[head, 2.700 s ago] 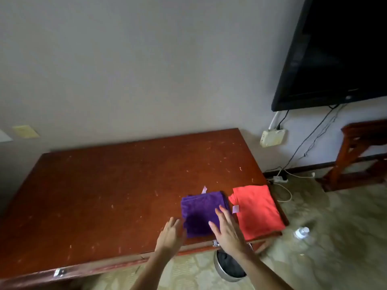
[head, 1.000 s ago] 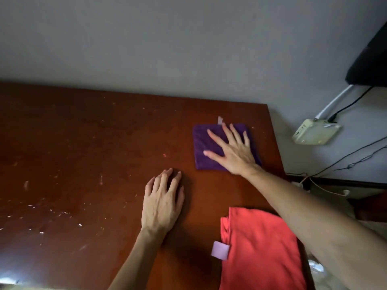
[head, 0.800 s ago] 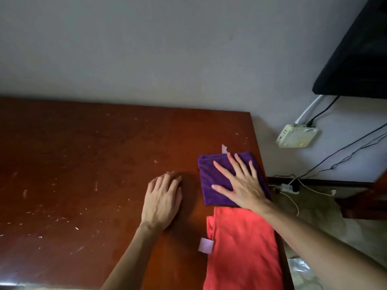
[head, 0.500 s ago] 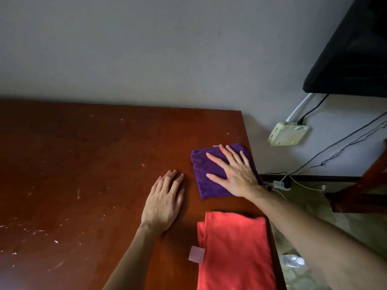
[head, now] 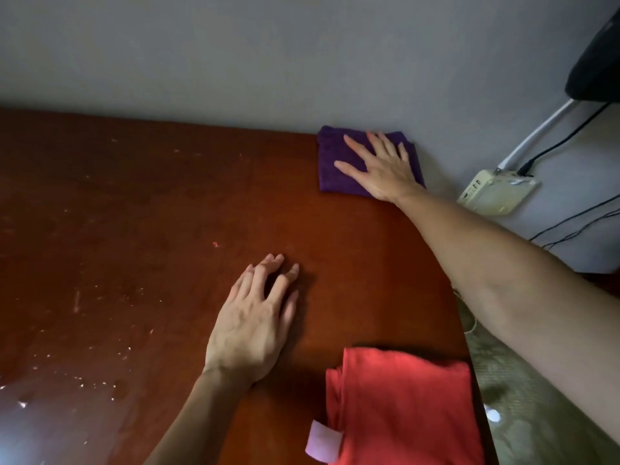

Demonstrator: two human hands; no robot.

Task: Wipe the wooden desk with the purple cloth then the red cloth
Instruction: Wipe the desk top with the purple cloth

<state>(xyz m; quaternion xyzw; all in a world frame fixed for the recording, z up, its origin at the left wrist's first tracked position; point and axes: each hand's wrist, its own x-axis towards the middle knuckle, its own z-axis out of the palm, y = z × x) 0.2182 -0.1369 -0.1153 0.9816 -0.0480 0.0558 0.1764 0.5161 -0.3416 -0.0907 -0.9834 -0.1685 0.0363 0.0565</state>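
The folded purple cloth lies at the far right corner of the wooden desk, against the wall. My right hand presses flat on it with straight, spread fingers. My left hand rests on the bare desk nearer to me, its fingers slightly bent and holding nothing. The folded red cloth lies at the desk's near right edge, a pale tag sticking out at its left corner.
The grey wall runs along the desk's back edge. A cream box with cables hangs on the wall right of the desk, below a dark screen corner. Pale specks dot the desk's left side. Floor shows past the right edge.
My right hand has pushed the purple cloth away from me, up to the desk's back right corner by the wall. My left hand stays on the desk, fingers now a little bent.
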